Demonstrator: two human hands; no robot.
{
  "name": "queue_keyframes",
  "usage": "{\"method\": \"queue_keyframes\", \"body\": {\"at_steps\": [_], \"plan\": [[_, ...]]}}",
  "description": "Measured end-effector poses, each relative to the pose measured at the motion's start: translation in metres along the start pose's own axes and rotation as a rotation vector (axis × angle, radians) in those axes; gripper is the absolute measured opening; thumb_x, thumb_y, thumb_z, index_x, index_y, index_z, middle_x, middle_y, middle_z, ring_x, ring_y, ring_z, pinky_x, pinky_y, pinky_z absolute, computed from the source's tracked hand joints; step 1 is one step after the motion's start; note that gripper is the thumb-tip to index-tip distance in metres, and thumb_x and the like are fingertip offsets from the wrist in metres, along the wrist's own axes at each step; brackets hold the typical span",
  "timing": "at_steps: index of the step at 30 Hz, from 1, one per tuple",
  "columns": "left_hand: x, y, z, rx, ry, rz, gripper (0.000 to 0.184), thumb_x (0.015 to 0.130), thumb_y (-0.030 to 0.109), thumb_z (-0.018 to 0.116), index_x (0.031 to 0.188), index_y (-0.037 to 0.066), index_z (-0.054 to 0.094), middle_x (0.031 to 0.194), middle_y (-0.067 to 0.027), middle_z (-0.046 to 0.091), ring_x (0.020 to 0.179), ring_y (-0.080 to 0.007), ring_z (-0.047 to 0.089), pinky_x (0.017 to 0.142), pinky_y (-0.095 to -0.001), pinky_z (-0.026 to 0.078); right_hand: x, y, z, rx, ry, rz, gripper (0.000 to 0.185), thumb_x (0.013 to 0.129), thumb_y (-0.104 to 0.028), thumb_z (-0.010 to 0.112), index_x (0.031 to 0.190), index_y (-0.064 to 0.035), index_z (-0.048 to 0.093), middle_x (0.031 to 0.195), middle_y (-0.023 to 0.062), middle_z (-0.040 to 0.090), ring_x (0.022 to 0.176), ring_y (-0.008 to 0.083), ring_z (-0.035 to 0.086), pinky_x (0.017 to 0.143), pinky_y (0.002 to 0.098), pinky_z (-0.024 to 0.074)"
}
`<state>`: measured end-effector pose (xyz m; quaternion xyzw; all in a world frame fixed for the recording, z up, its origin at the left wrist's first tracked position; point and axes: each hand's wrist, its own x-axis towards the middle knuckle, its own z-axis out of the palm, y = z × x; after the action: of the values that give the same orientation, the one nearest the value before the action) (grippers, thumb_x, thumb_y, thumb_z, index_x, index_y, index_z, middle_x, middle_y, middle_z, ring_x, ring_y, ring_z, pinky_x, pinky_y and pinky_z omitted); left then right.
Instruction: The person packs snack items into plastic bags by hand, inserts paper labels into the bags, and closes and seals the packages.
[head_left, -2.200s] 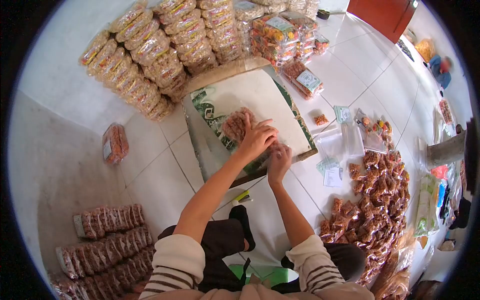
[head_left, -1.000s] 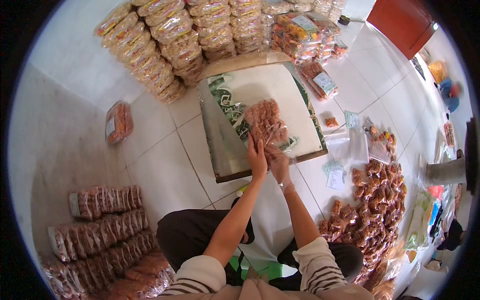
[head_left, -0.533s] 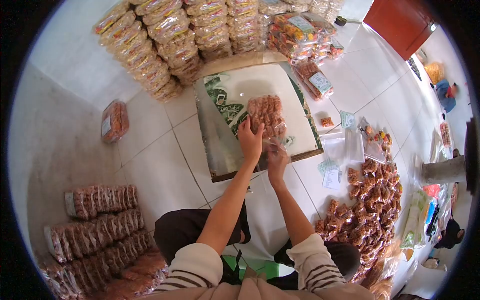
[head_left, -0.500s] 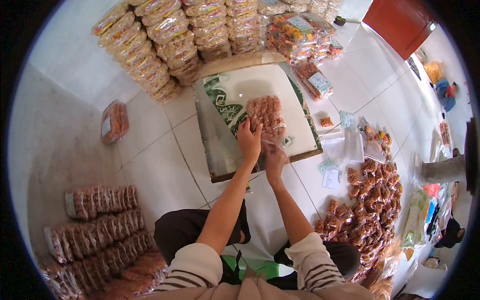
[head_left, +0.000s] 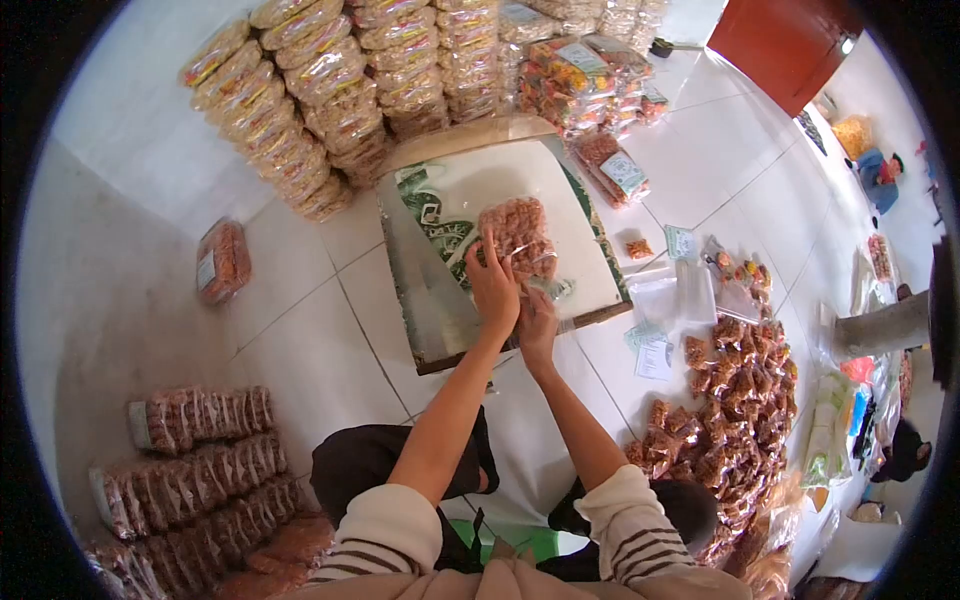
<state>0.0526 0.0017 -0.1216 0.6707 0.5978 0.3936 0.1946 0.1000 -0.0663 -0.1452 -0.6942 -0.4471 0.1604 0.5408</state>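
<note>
A clear plastic bag of reddish-brown snacks (head_left: 520, 228) lies on a low board-topped box (head_left: 580, 225) with green print. My left hand (head_left: 492, 290) grips the lower left edge of this bag, its index finger stretched along the side and its thumb near the bottom. Just right of it, my right hand (head_left: 537, 322) is closed on the loose plastic at the bag's near end. The fingertips of the right hand are partly hidden by the film.
Tall stacks of packed snacks (head_left: 400, 70) stand behind the box. Filled bags (head_left: 200, 470) lie in rows at left. Many small packets (head_left: 740, 400) are heaped at right, near empty plastic bags (head_left: 675, 298) and printed labels (head_left: 655, 358). A person (head_left: 880, 180) is far right.
My right hand has shifted slightly up and left, closer to my left hand, and the plastic at the bag's near end now bends to the right. The whole view has moved a little.
</note>
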Motion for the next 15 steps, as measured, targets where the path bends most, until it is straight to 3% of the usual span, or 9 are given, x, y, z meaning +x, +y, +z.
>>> {"method": "queue_keyframes", "body": {"at_steps": [2,4,5,7,8,11,12,13,15], "plan": [[0.002,0.005,-0.008,-0.016,-0.018,0.108,0.045,0.086,0.02,0.048,0.128,0.012,0.034,0.116,-0.0217,0.035,0.106,-0.0372,0.039,0.083,-0.0421,0.039,-0.016,-0.001,-0.018,-0.153,-0.009,-0.066,0.022,0.081,-0.005,0.048,0.1,-0.0019,0.058,0.101,0.0179,0.057,0.093,0.0294,0.054,0.078,0.035,0.0434],[0.007,0.002,-0.002,0.061,-0.046,0.097,0.047,0.084,0.02,0.051,0.128,0.018,0.034,0.118,-0.021,0.035,0.11,-0.0371,0.036,0.087,-0.0477,0.034,-0.027,0.001,-0.038,-0.339,-0.271,-0.276,0.023,0.076,0.0,0.044,0.095,0.0029,0.058,0.106,0.0208,0.052,0.105,0.0292,0.046,0.09,0.0345,0.0357],[0.006,0.007,-0.004,0.041,-0.051,0.111,0.047,0.084,0.02,0.051,0.128,0.018,0.034,0.118,-0.021,0.035,0.11,-0.0371,0.036,0.087,-0.0477,0.034,-0.032,0.0,-0.051,-0.355,-0.251,-0.278,0.023,0.076,0.0,0.044,0.095,0.0029,0.058,0.106,0.0208,0.052,0.105,0.0292,0.046,0.09,0.0345,0.0357],[0.007,0.024,-0.014,0.318,-0.1,0.056,0.049,0.081,0.022,0.056,0.126,0.017,0.036,0.119,-0.0217,0.034,0.115,-0.0372,0.031,0.09,-0.0538,0.028,-0.04,-0.005,-0.078,-0.304,-0.536,-0.323,0.026,0.075,0.0,0.043,0.096,0.0025,0.058,0.108,0.018,0.051,0.108,0.0264,0.044,0.094,0.0326,0.0333],[0.009,0.032,-0.018,0.296,-0.108,0.086,0.049,0.081,0.022,0.056,0.126,0.017,0.036,0.119,-0.0217,0.034,0.115,-0.0372,0.031,0.09,-0.0538,0.028,-0.043,0.011,-0.091,-0.824,-0.72,-0.68,0.023,0.075,-0.002,0.045,0.093,0.0009,0.058,0.107,0.0156,0.051,0.107,0.0256,0.044,0.094,0.0326,0.0342],[0.007,0.051,0.001,0.323,0.063,0.223,0.051,0.077,0.023,0.06,0.123,0.017,0.039,0.119,-0.021,0.036,0.119,-0.037,0.027,0.091,-0.057,0.026,-0.058,0.019,-0.142,-0.675,-0.877,-0.743,0.018,0.075,-0.007,0.048,0.087,-0.0009,0.059,0.102,0.0137,0.053,0.102,0.0262,0.048,0.09,0.0332,0.0387],[0.002,0.06,0.008,0.264,0.006,0.378,0.047,0.077,0.022,0.06,0.119,0.015,0.042,0.118,-0.0199,0.037,0.117,-0.0371,0.03,0.09,-0.0545,0.028,-0.065,0.019,-0.162,-0.624,-0.873,-0.578,0.016,0.075,-0.01,0.05,0.086,-0.003,0.059,0.099,0.0121,0.055,0.095,0.0273,0.053,0.085,0.0345,0.0428],[-0.005,0.076,0.008,0.204,-0.053,0.533,0.043,0.076,0.02,0.06,0.116,0.013,0.045,0.118,-0.0189,0.038,0.114,-0.0371,0.032,0.09,-0.0521,0.029,-0.065,0.021,-0.18,-0.685,-0.893,-0.599,0.017,0.075,-0.012,0.051,0.089,-0.006,0.059,0.098,0.0112,0.055,0.089,0.0277,0.055,0.08,0.0362,0.0451],[-0.026,0.111,0.01,-0.026,-0.352,0.629,0.028,0.076,0.016,0.059,0.102,0.009,0.054,0.105,-0.0185,0.046,0.1,-0.0329,0.044,0.082,-0.0402,0.04,-0.075,0.001,-0.238,-0.68,-0.755,-0.234,0.017,0.076,-0.013,0.052,0.09,-0.0077,0.059,0.097,0.0117,0.056,0.087,0.0276,0.056,0.077,0.0364,0.0461]]}}
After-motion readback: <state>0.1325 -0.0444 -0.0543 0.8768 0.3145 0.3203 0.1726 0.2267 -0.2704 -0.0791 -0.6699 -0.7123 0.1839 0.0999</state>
